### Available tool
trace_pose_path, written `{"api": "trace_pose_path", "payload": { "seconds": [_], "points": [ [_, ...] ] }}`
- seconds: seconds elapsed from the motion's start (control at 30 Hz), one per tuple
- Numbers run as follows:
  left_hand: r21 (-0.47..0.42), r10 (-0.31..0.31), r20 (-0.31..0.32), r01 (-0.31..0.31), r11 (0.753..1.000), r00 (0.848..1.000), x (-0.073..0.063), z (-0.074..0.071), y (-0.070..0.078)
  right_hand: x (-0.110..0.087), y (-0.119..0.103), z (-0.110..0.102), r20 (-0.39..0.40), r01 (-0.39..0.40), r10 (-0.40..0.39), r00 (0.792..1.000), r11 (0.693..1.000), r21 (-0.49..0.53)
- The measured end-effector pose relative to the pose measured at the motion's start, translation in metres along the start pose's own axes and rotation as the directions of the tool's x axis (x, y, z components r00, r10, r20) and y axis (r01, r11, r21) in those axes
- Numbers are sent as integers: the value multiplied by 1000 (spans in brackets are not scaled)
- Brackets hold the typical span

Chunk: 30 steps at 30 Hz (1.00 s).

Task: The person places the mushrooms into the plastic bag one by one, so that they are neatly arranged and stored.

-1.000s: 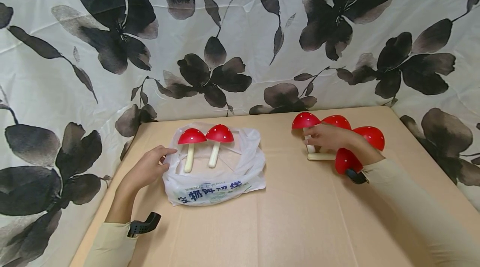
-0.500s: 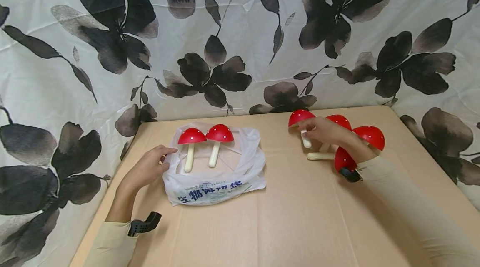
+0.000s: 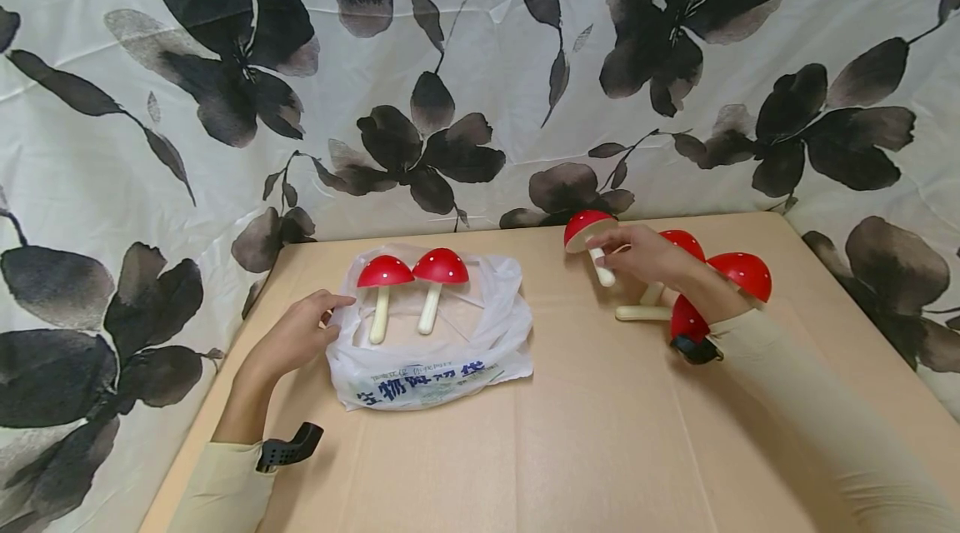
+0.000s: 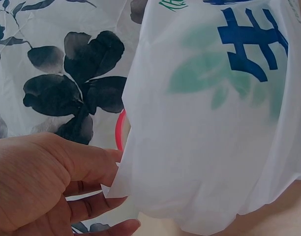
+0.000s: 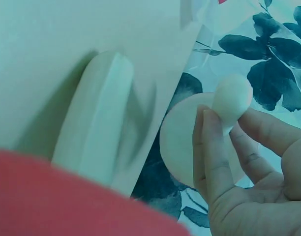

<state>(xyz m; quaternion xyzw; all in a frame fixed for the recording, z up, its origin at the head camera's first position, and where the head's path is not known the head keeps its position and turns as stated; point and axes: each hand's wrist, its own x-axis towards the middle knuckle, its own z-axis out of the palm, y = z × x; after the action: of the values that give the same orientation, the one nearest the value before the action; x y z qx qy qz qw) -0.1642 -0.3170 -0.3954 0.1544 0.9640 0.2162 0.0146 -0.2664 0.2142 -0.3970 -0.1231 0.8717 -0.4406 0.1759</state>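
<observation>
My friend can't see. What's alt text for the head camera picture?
A right hand holds a red mushroom by its pale stem, near three more mushrooms on a tan table. The left hand touches a white plastic bag with two mushrooms on it. Flowered cloth hangs behind.

Partly lost to me
Head view, right: the right arm hides parts of the clustered mushrooms. Left-wrist view: the top edge crops the bag. Right-wrist view, lower left: a blurred, cut-off red cap.
</observation>
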Motion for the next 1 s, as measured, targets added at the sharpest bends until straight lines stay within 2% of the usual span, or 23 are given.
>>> {"api": "trace_pose_path", "payload": {
  "seconds": [0.13,0.33,0.53,0.67,1.0],
  "points": [
    [-4,4,-6,-4,1000,1000,1,1,1,2,-3,-1,4,41,-41,999,996,75],
    [1,-9,-3,9,1000,1000,3,1,1,4,-12,0,10,96,-100,995,975,200],
    [7,-15,2,15,1000,1000,4,1,1,6,-29,7,-28,139,-137,990,968,208],
    [-2,-12,-9,12,1000,1000,5,1,2,11,-40,14,-44,184,-180,983,969,166],
    [0,-35,1,35,999,999,7,2,2,30,-71,33,-12,298,-299,954,944,144]
  ]
}}
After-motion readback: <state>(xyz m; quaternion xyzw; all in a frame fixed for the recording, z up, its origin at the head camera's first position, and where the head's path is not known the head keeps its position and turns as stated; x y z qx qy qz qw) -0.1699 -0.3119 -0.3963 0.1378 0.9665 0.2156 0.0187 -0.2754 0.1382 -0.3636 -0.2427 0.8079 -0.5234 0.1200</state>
